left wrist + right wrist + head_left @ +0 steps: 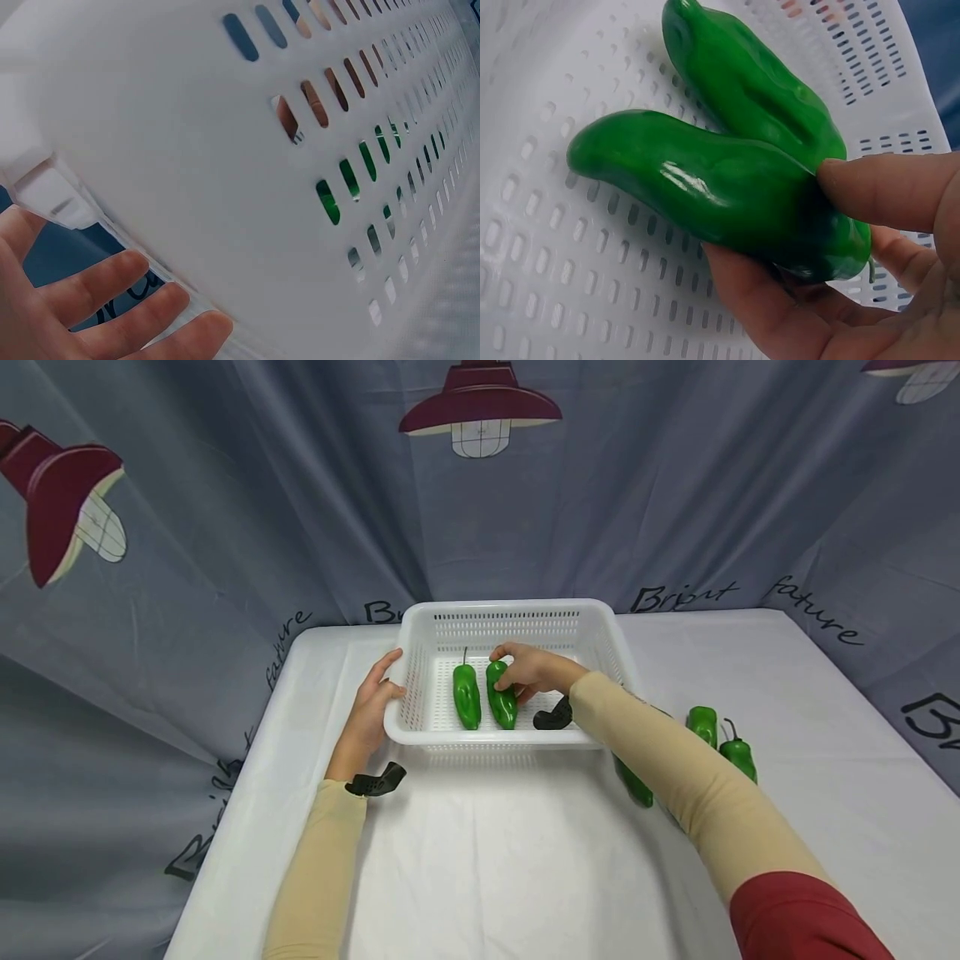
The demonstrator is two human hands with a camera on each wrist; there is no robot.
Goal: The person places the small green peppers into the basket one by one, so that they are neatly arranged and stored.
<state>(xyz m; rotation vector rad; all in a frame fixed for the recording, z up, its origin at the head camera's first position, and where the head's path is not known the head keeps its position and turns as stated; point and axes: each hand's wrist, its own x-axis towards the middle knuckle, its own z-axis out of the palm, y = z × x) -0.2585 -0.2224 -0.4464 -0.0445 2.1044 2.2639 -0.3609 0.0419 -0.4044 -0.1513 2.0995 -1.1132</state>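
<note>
A white perforated basket [416,627] stands on the white table. Two green peppers lie side by side inside it. My right hand [534,670] reaches into the basket and pinches the right-hand pepper [501,697] at its stem end; in the right wrist view thumb and fingers [885,191] wrap that pepper [712,187], which touches the other pepper [757,90]. The left-hand pepper [466,695] lies free. My left hand [372,702] rests with straight fingers [112,292] against the basket's left wall [187,150].
Three more green peppers lie on the table right of the basket: two [703,723] [739,755] side by side, and one [636,783] partly hidden under my right forearm. Grey printed curtains close in the table at the back and sides.
</note>
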